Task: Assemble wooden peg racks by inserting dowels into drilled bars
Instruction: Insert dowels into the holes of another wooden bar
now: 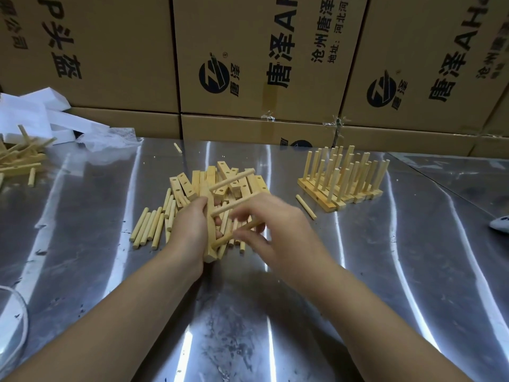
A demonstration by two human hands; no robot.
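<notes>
Bar (211, 245) held in L hand (188, 230), fingers curled round it, two dowels (232, 179) seated. R hand (265, 230) pinches third dowel (228, 239) at bar's 3 o'clock.

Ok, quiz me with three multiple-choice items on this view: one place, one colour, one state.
1. Relative to the bar pile, the finished racks stand: A left; B right; C on top.
2. The tabletop is: A green; B white; C silvery.
3. The left hand: A lies flat; B grips a drilled bar; C is out of view.
Answers: B, the racks stand on the pile's right; C, it is shiny metal; B, its fingers curl round the bar.
</notes>
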